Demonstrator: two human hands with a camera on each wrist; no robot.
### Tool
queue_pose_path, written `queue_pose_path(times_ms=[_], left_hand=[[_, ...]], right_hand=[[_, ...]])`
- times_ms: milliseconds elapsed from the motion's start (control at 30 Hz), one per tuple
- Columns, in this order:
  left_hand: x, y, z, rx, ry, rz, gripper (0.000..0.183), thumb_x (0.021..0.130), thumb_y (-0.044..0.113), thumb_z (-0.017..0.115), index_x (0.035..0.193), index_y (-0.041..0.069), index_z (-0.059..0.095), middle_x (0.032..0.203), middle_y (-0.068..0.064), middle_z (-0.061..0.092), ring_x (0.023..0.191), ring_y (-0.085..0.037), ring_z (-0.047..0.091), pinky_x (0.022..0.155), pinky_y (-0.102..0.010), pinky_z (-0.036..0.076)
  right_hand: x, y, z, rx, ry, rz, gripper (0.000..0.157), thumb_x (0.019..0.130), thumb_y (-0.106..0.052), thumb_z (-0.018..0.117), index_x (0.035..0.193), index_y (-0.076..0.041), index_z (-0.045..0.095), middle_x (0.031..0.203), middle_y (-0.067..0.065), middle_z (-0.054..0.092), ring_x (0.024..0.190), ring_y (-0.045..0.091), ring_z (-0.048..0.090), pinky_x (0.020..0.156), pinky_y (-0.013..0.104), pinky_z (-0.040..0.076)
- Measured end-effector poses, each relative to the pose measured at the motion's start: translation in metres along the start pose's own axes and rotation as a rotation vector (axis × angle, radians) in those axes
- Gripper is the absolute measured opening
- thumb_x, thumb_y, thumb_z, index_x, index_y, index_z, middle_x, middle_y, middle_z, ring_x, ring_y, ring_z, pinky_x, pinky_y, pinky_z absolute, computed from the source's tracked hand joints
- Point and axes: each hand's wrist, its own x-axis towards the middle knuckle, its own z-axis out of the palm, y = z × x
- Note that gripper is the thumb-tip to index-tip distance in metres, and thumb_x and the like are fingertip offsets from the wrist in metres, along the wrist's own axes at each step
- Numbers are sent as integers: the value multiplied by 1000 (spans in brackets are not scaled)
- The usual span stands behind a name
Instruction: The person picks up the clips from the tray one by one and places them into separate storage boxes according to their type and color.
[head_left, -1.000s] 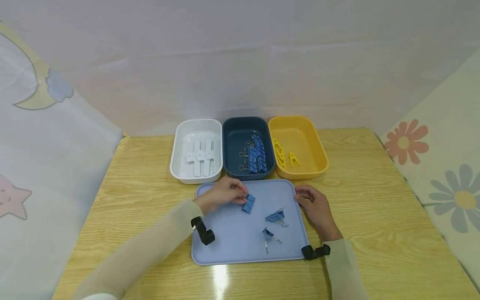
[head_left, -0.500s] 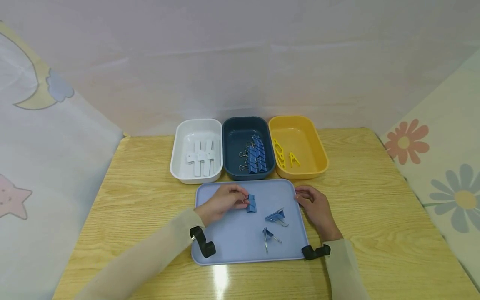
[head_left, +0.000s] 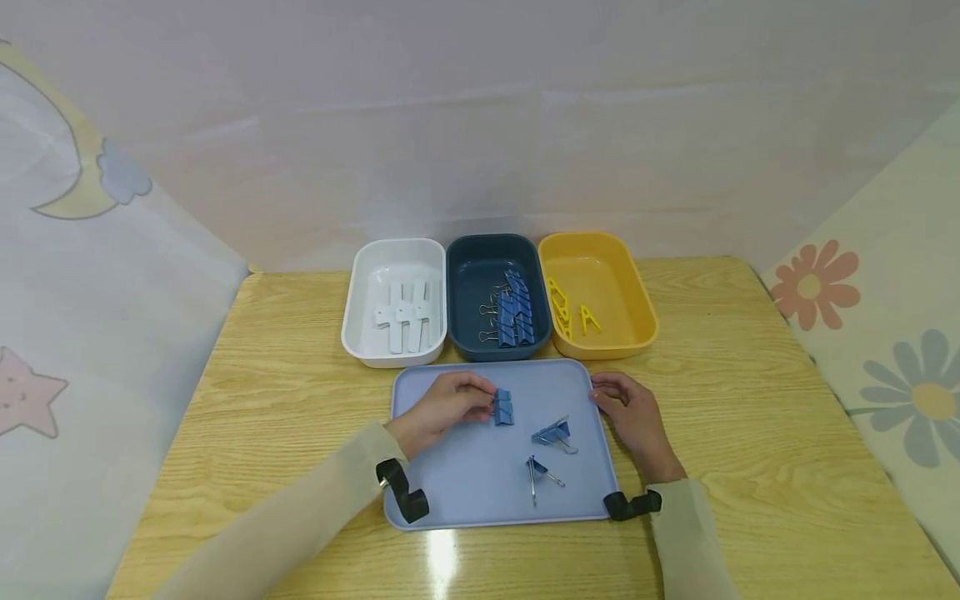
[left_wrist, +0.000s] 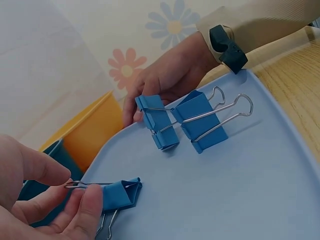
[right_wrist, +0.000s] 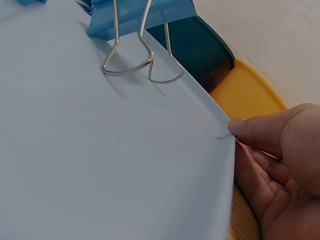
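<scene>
My left hand [head_left: 441, 410] is over the upper part of the pale blue tray [head_left: 465, 492]. Its thumb and fingers pinch a wire handle of a blue binder clip [left_wrist: 117, 196], whose other handle points down in the left wrist view. Two more blue binder clips lie to the right on the tray, one nearer the middle [head_left: 553, 432] and one lower down [head_left: 536, 466], both with handles splayed. At the tray's right edge, my right hand [head_left: 634, 421] holds the rim, thumb on top and fingers below in the right wrist view.
Behind the tray stand three bins side by side. The white bin [head_left: 360, 337] has white clips, the dark blue bin [head_left: 468, 258] several blue binder clips, and the yellow bin [head_left: 622, 308] small yellow clips. All rest on a wooden table [head_left: 750, 433] before a pale curtain.
The binder clip in my left hand has turned from slanted to nearly straight and shifted slightly right. My left hand has dropped a little toward me; the right hand stays put.
</scene>
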Motion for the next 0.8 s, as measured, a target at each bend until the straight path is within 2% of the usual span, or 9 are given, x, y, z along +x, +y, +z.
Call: queue_pose_path(times_ms=[267, 500, 800], left_hand=[[1, -4, 4, -19, 26, 36, 24, 91, -2, 57, 113, -11, 61, 110, -19, 66, 81, -11, 66, 85, -30, 59], [1, -4, 5, -31, 32, 20, 24, 90, -2, 57, 113, -11, 62, 111, -22, 66, 78, -10, 66, 82, -27, 59], [-1, -5, 5, -39, 7, 10, 24, 91, -2, 56, 113, -11, 61, 109, -20, 66, 81, -11, 67, 85, -29, 59]], right_hand=[[0, 1, 0, 16, 3, -24, 27, 95, -22, 63, 120, -13, 64, 113, 11, 69, 92, 1, 60, 78, 10, 49], [0, 0, -1, 21, -7, -29, 28, 95, -23, 63, 120, -12, 64, 114, 11, 69, 93, 0, 60, 79, 10, 48], [-1, -1, -2, 5, -6, -26, 28, 95, -24, 62, 120, -13, 64, 113, 11, 69, 93, 1, 61, 80, 11, 47]])
